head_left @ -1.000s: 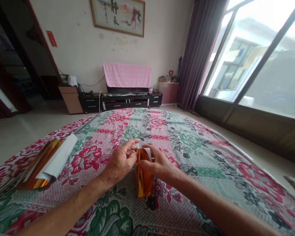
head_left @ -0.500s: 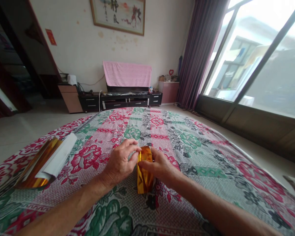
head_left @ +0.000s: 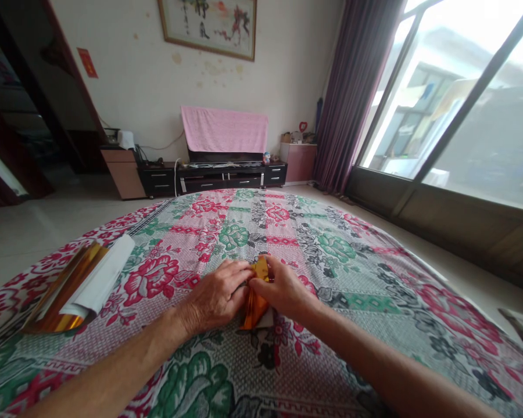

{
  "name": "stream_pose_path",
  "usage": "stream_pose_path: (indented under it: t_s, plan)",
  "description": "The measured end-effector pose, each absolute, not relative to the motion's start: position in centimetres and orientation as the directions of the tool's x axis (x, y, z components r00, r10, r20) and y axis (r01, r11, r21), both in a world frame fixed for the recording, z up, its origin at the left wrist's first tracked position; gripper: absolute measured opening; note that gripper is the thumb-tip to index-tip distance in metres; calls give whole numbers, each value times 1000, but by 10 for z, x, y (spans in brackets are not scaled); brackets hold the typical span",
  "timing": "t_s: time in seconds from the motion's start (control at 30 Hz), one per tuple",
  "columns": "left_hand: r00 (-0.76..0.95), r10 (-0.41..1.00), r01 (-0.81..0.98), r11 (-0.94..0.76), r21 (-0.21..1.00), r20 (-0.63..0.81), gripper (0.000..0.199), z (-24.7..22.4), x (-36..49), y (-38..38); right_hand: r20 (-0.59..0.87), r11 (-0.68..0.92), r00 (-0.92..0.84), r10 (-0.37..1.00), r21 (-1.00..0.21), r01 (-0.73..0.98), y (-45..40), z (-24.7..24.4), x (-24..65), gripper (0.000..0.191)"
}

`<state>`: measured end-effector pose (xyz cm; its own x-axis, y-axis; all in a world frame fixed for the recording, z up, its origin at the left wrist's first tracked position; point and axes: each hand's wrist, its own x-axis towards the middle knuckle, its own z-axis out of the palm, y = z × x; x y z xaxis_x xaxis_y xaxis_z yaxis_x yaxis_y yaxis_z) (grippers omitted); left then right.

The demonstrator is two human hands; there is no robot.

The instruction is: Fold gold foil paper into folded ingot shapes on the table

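Note:
A piece of shiny gold foil paper [head_left: 256, 307], folded and showing a pale underside near its lower end, is between my hands just above the flowered tablecloth [head_left: 340, 360]. My right hand [head_left: 283, 287] pinches it from the right, thumb in front and fingers behind. From the left, my left hand [head_left: 222, 293] is closed on the paper's edge, its fingertips partly hidden behind the fold. To the left lie loosely rolled gold foil sheets [head_left: 72, 290] with a white sheet [head_left: 100, 284] on top.
The round table's far edge faces a low black TV cabinet [head_left: 220, 180]. A pink cloth [head_left: 224, 129] covers the television. A window [head_left: 462, 116] and a purple curtain [head_left: 355, 87] stand at the right.
My left hand has closed onto the gold paper from above its left edge. The paper has tilted and folded, now narrower at the top, with its pale underside showing.

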<state>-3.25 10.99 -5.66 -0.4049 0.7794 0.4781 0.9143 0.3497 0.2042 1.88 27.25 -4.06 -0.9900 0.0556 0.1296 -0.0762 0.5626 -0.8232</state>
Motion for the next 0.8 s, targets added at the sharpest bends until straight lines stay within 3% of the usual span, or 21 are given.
stream_pose_path:
  t_s: [0.17,0.37,0.53,0.63,0.7,0.8]
  plan:
    - [-402,794,916,350,199,457,31,-58,-31,111,182,761,-983,15,-639,-107,276,-28,25,31]
    - [-407,794,913,359,192,453,38,-57,-29,110,221,817,-973,-63,-549,-178,278,-36,25,40]
    - [-387,806,922,331,202,447,37,-55,-28,110,316,843,-947,-53,-494,-212,288,-42,25,69]
    - [-385,814,923,328,202,435,35,-53,-28,111,373,830,-915,-156,-453,-326,299,-40,24,55]
    - [-379,824,925,326,195,421,35,-52,-28,112,337,797,-901,-274,-445,-408,308,-38,24,31]
    - [-387,830,922,340,186,402,36,-53,-27,112,284,734,-866,-411,-460,-500,320,-33,24,20]
